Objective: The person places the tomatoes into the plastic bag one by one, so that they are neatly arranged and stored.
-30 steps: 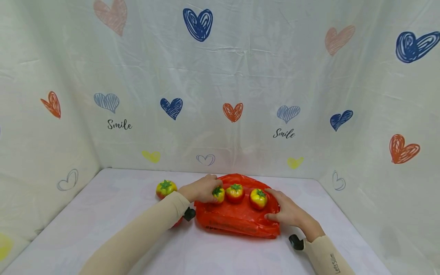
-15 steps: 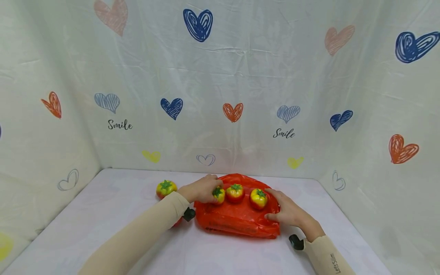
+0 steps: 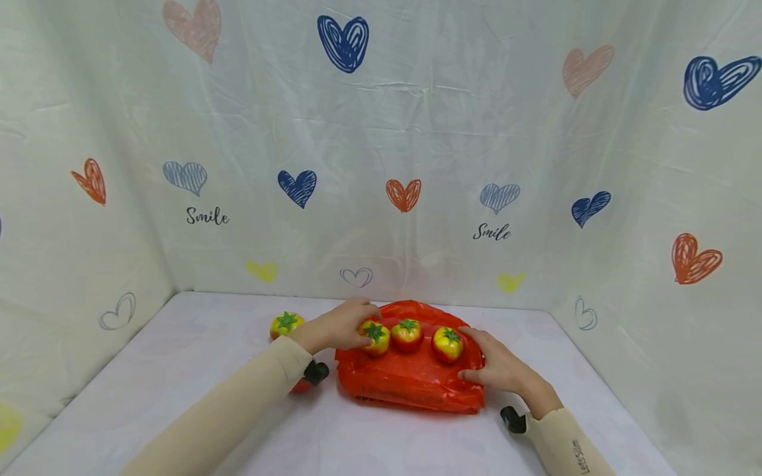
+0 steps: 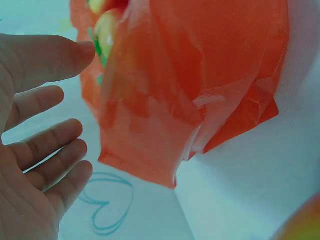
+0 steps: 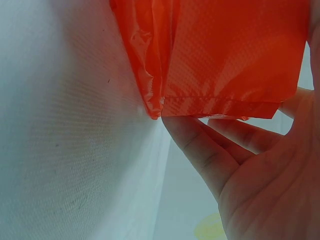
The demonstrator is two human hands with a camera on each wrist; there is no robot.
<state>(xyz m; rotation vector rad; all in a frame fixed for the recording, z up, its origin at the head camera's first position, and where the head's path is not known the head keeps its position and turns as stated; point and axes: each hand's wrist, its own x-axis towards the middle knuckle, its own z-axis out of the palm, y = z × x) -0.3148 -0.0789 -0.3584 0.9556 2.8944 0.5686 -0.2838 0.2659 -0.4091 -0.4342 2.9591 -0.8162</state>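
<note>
A red plastic bag [image 3: 411,385] lies on the table with three red-and-yellow tomatoes with green leafy tops in a row on it: a left tomato [image 3: 375,339], a middle tomato [image 3: 407,335] and a right tomato [image 3: 447,346]. My left hand [image 3: 340,327] is beside the left tomato, thumb and index apart; in the left wrist view its fingers [image 4: 47,145] are spread and relaxed. At the bag's right end, my right hand [image 3: 501,365] rests with thumb and fingers spread around the edge. In the right wrist view the thumb [image 5: 200,150] touches the bag's seamed edge.
Another tomato [image 3: 287,324] sits left of the bag, behind the left wrist. A red fruit [image 3: 301,386] shows partly under the left wrist's black camera [image 3: 316,372]. The white table [image 3: 381,443] is enclosed by a curtain [image 3: 411,251] printed with hearts.
My left hand has drawn slightly left, loosening from the left tomato, which now shows more fully on the bag. The right hand has stayed at the bag's right end.
</note>
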